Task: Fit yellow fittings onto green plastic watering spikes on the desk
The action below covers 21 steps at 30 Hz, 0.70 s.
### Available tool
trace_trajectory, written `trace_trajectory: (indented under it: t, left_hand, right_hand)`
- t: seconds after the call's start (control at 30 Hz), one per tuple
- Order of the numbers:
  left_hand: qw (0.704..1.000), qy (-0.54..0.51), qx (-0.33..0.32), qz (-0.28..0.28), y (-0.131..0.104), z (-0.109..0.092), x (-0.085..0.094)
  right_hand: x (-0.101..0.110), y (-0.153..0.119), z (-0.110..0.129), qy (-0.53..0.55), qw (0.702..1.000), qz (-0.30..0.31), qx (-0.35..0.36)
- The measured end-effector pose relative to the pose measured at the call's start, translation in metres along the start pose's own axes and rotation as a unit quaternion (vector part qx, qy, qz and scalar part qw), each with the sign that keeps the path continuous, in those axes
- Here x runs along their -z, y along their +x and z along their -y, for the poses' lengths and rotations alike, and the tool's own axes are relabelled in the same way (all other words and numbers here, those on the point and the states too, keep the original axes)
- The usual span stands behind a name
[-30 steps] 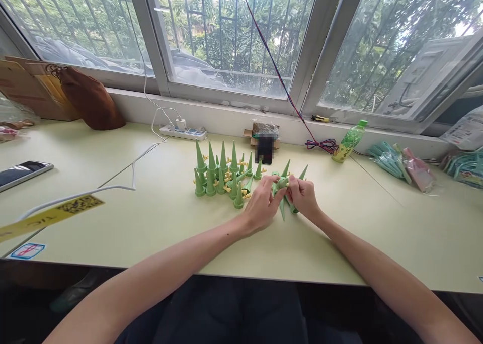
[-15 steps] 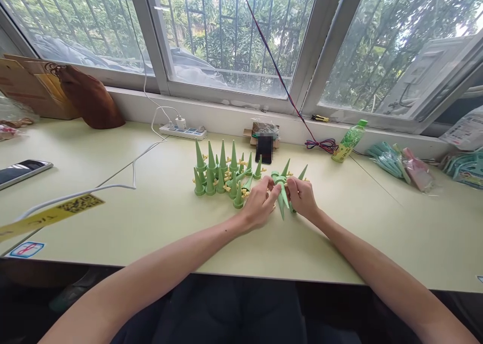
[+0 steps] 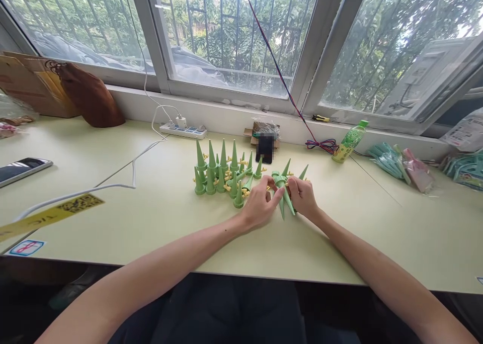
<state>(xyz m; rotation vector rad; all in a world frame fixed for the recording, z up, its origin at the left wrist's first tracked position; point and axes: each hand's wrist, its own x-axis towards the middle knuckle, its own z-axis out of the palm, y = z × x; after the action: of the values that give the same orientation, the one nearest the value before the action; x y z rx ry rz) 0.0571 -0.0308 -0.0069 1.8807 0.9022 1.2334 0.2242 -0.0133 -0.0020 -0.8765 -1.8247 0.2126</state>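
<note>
Between my two hands is a green watering spike (image 3: pixel 288 201), its wide end up and its tip slanting down to the right. My left hand (image 3: pixel 261 202) pinches it from the left by the wide end. Fingers of my right hand (image 3: pixel 302 199) are closed on its right side, where a bit of yellow valve shows. Another green spike (image 3: pixel 282 211) lies just under it, partly hidden. Left of my hands, several green spikes with yellow valves (image 3: pixel 210 182) stand upright in a cluster, and a few lie tilted. More spikes (image 3: pixel 287 167) are behind my hands.
At the back of the pale table (image 3: pixel 226 248) are a phone (image 3: pixel 264 149), a power strip (image 3: pixel 192 132) and a green drink bottle (image 3: pixel 349 142). Bagged goods (image 3: pixel 396 163) lie to the right. A white cable (image 3: pixel 134 175) and another phone (image 3: pixel 24 170) are on the left.
The held spike's tip has swung to the right. My left thumb has shifted slightly to the right along it; my right hand has hardly moved.
</note>
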Motion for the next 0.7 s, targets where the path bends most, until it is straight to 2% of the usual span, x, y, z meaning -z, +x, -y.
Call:
trace_trajectory:
  t: [0.4, 0.7]
  left_hand:
    - [0.998, 0.031, -0.053, -0.025, 0.000, 0.011, -0.005]
    - [0.987, 0.094, -0.124, -0.043, -0.001, 0.019, -0.005]
  right_hand:
    - [0.001, -0.001, 0.002, 0.029, 0.999, 0.003, -0.012]
    - [0.000, -0.003, -0.002, 0.049, 0.998, 0.010, -0.041]
